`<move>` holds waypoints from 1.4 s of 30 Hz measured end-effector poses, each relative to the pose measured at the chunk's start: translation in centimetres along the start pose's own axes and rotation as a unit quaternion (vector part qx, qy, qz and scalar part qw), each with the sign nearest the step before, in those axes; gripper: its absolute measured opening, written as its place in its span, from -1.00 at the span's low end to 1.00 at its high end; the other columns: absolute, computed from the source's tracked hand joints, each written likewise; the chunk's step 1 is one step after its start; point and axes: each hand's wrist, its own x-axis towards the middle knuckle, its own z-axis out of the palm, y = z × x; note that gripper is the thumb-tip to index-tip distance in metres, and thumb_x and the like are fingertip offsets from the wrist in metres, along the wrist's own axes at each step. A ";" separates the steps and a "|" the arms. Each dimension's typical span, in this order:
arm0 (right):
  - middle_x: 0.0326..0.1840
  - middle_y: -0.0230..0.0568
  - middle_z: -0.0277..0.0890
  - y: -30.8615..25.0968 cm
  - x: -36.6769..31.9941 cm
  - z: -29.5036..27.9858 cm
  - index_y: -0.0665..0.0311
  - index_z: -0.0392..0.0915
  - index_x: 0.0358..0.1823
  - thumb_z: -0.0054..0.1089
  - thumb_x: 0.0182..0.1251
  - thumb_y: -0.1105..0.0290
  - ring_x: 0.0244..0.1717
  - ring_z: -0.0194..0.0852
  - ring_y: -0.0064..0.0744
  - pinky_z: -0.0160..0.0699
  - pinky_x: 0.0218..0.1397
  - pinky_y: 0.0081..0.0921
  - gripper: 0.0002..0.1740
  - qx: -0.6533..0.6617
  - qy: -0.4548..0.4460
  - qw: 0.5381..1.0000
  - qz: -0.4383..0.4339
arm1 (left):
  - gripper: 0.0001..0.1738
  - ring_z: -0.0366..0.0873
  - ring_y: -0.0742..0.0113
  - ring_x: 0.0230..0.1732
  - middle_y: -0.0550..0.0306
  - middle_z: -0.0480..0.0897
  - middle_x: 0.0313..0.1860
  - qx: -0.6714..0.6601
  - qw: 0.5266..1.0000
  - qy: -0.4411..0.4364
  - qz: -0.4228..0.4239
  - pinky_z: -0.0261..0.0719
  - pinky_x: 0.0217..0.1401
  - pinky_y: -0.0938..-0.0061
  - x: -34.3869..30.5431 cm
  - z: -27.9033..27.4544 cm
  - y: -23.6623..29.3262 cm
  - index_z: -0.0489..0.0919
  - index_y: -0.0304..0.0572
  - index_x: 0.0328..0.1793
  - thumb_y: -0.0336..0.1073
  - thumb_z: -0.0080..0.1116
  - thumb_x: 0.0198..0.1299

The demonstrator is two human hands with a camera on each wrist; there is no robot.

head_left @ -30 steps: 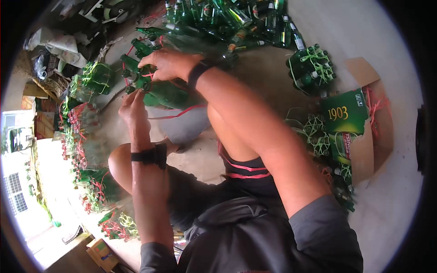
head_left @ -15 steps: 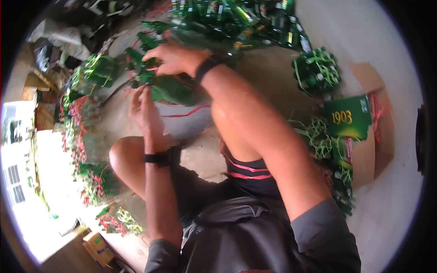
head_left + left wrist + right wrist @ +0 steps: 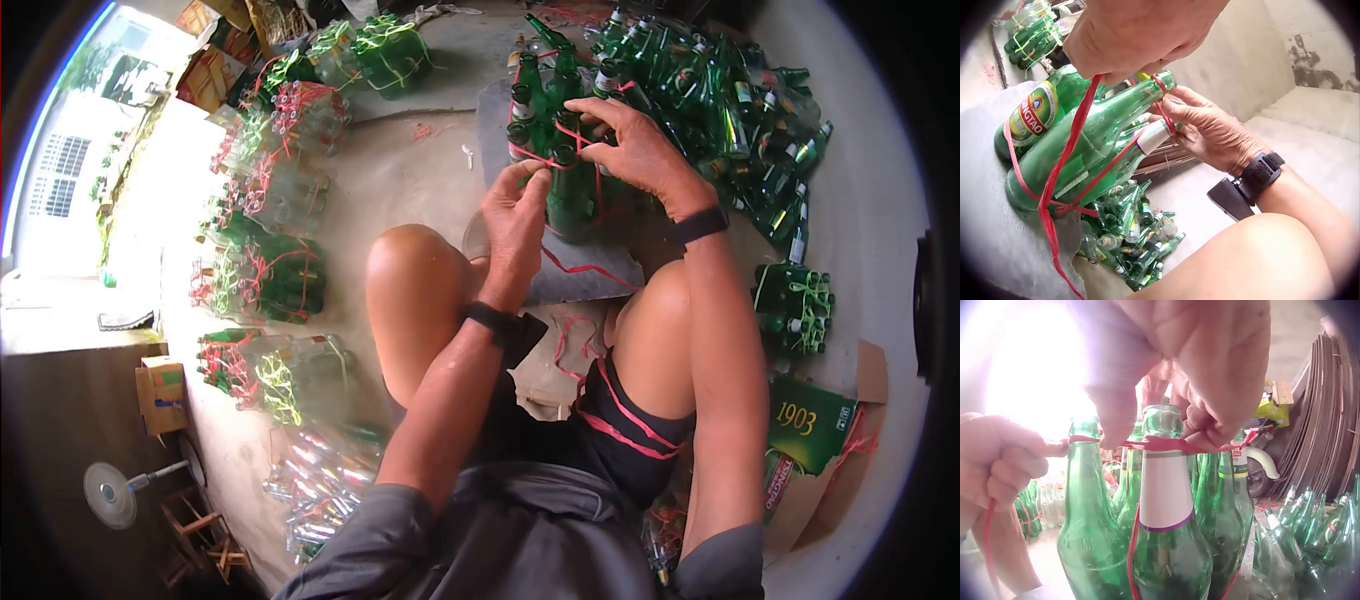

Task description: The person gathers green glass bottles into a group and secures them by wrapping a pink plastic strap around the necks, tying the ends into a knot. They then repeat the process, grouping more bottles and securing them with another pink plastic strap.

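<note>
A bundle of green glass beer bottles (image 3: 570,205) stands upright on a grey sheet (image 3: 590,285), with red plastic strap (image 3: 1060,181) looped round bodies and necks. My left hand (image 3: 517,220) pinches the strap beside a near bottle's neck; a loose length hangs from the fist in the right wrist view. My right hand (image 3: 645,155) reaches over from the right, thumb and fingers bent round a bottle neck (image 3: 1163,422), with strap at the fingertips. That bottle carries a white neck label (image 3: 1166,487). A Tsingtao label (image 3: 1034,119) shows on another bottle.
Loose green bottles (image 3: 735,110) lie piled at the back right. Tied bundles (image 3: 290,265) line the left side, and another bundle (image 3: 795,305) stands at right near an open carton (image 3: 815,425). Spare red strap (image 3: 630,430) lies across my thigh. A fan (image 3: 110,495) stands lower left.
The head view has swung left, so the bottles and hands appear further right. Both hands stay at the bottle necks, the left one still pinching the strap.
</note>
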 end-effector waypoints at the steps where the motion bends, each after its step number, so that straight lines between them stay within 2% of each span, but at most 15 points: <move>1: -0.07 -0.18 0.67 -0.5 0.0 -0.1 0.14 0.61 0.32 0.37 0.16 0.52 -0.10 0.61 -0.32 0.61 0.04 -0.37 -0.39 -0.019 0.023 0.999 -0.027 | -0.79 0.51 0.65 -0.37 0.31 0.70 -0.24 -0.005 1.000 0.006 0.002 0.40 -0.38 0.70 0.1 0.1 -0.1 0.71 -0.23 0.07 -0.33 0.31 0.39; 4: -0.17 -0.11 0.65 -2.0 0.4 -0.2 0.22 0.68 0.15 0.29 0.16 0.57 -0.09 0.62 -0.13 0.60 0.10 -0.32 -0.54 -0.070 0.057 0.992 -0.090 | -0.81 0.35 0.73 -0.44 0.45 0.59 -0.36 -0.030 0.999 0.020 -0.001 0.26 -0.46 0.71 0.4 0.5 -0.4 0.70 -0.27 0.06 -0.35 0.31 0.40; 6: -0.15 -0.09 0.65 -2.3 1.1 0.0 0.26 0.71 0.00 0.19 0.16 0.65 -0.09 0.61 -0.03 0.60 0.09 -0.26 -0.64 -0.108 0.082 0.968 -0.210 | -0.82 0.36 0.73 -0.42 0.44 0.60 -0.35 -0.014 0.999 0.028 -0.012 0.27 -0.44 0.70 0.7 0.6 -0.5 0.71 -0.28 0.03 -0.36 0.32 0.39; 11: -0.14 -0.05 0.70 -3.4 1.5 1.2 0.24 0.73 -0.14 0.01 0.16 0.65 0.02 0.65 0.04 0.62 0.09 -0.15 -0.65 -0.147 -0.029 0.976 -0.158 | -0.82 0.47 0.66 -0.34 0.37 0.67 -0.30 0.004 0.998 0.038 -0.045 0.40 -0.33 0.68 0.6 0.5 -0.1 0.74 -0.29 0.01 -0.37 0.34 0.36; 14: -0.15 -0.04 0.72 -2.8 2.2 1.1 0.26 0.73 -0.13 0.02 0.13 0.67 -0.01 0.66 0.06 0.62 0.09 -0.18 -0.64 -0.219 -0.065 0.958 -0.172 | -0.82 0.44 0.67 -0.42 0.38 0.65 -0.36 -0.039 0.998 0.031 -0.044 0.32 -0.46 0.67 1.8 0.3 -2.0 0.75 -0.22 -0.02 -0.34 0.38 0.31; 20: -0.06 0.00 0.74 -4.4 3.7 -0.1 0.34 0.72 0.01 -0.02 0.11 0.74 0.04 0.69 -0.16 0.58 0.16 -0.35 -0.53 -0.101 -0.251 0.963 -0.012 | -0.90 0.53 0.60 -0.33 0.32 0.70 -0.33 -0.090 0.995 0.044 -0.028 0.47 -0.27 0.63 2.1 0.8 -2.4 0.77 -0.32 -0.19 -0.43 0.35 0.26; 22: -0.10 -0.16 0.70 -3.8 4.1 -0.5 0.37 0.70 0.05 -0.09 0.06 0.82 -0.07 0.62 -0.31 0.57 0.11 -0.41 -0.45 -0.109 -0.259 0.960 -0.018 | -0.88 0.53 0.58 -0.34 0.28 0.71 -0.33 -0.085 0.994 0.049 -0.052 0.48 -0.27 0.62 2.1 0.9 -2.3 0.77 -0.36 -0.21 -0.41 0.36 0.24; 25: -0.05 -0.21 0.67 -4.2 4.8 -1.0 0.34 0.69 0.09 -0.08 -0.01 0.80 -0.09 0.60 -0.37 0.60 -0.03 -0.46 -0.39 -0.083 -0.303 0.949 0.007 | -0.86 0.52 0.58 -0.40 0.27 0.70 -0.38 -0.070 0.994 0.066 -0.060 0.46 -0.35 0.59 2.3 0.8 -2.3 0.76 -0.36 -0.26 -0.38 0.39 0.21; 30: 0.01 -0.34 0.61 -8.8 4.8 -1.2 0.24 0.69 0.11 -0.04 -0.11 0.76 -0.14 0.55 -0.49 0.52 -0.40 -0.52 -0.33 -0.110 -0.346 0.915 0.175 | -0.84 0.45 0.60 -0.51 0.30 0.66 -0.46 -0.035 0.992 0.092 -0.082 0.36 -0.53 0.57 2.8 1.0 -2.4 0.74 -0.34 -0.32 -0.35 0.42 0.21; 31: -0.05 -0.23 0.63 -9.8 4.7 -1.1 0.25 0.68 0.08 -0.03 -0.13 0.76 -0.14 0.57 -0.33 0.60 -0.20 -0.44 -0.35 -0.116 -0.343 0.912 0.194 | -0.81 0.44 0.60 -0.53 0.31 0.65 -0.47 -0.037 0.992 0.098 -0.075 0.33 -0.55 0.58 3.0 1.0 -2.8 0.74 -0.34 -0.32 -0.33 0.44 0.22; 32: -0.05 -0.23 0.63 -8.6 4.8 -1.2 0.25 0.68 0.08 -0.03 -0.13 0.76 -0.14 0.57 -0.33 0.60 -0.20 -0.44 -0.35 -0.119 -0.342 0.911 0.196 | -0.79 0.42 0.61 -0.55 0.32 0.63 -0.49 -0.039 0.991 0.105 -0.068 0.30 -0.58 0.58 3.0 1.2 -2.9 0.73 -0.33 -0.33 -0.31 0.45 0.23; 34: 0.04 -0.05 0.65 -4.4 5.0 -1.0 0.23 0.69 0.07 -0.04 -0.08 0.71 0.04 0.59 -0.04 0.57 0.06 -0.27 -0.38 -0.179 -0.347 0.920 -0.037 | -0.77 0.42 0.61 -0.54 0.31 0.64 -0.48 -0.048 0.991 0.103 -0.075 0.31 -0.57 0.58 2.9 1.1 -3.0 0.73 -0.34 -0.33 -0.29 0.48 0.23; 38: -0.02 0.00 0.61 -4.3 5.2 -0.7 0.24 0.67 -0.02 0.04 -0.05 0.70 0.07 0.57 0.04 0.52 0.13 -0.23 -0.49 -0.207 -0.365 0.907 -0.028 | -0.71 0.43 0.61 -0.53 0.30 0.64 -0.47 -0.069 0.991 0.100 -0.054 0.32 -0.54 0.59 2.8 1.3 -3.2 0.73 -0.35 -0.33 -0.23 0.53 0.23; 39: -0.07 -0.04 0.59 -3.9 4.9 -0.5 0.22 0.63 -0.04 0.13 0.00 0.67 0.07 0.57 0.06 0.54 0.08 -0.18 -0.57 -0.246 -0.341 0.902 -0.094 | -0.70 0.41 0.61 -0.53 0.31 0.64 -0.48 -0.060 0.990 0.110 -0.059 0.32 -0.54 0.59 2.7 1.4 -2.9 0.73 -0.36 -0.33 -0.23 0.53 0.23; 42: -0.13 -0.10 0.57 -6.2 3.7 -0.2 0.17 0.61 -0.04 0.23 0.04 0.62 0.07 0.57 0.06 0.54 0.07 -0.12 -0.61 -0.328 -0.273 0.900 -0.088 | -0.70 0.40 0.61 -0.54 0.31 0.63 -0.48 -0.049 0.990 0.108 -0.081 0.31 -0.55 0.58 2.5 1.4 -2.2 0.74 -0.36 -0.31 -0.22 0.53 0.24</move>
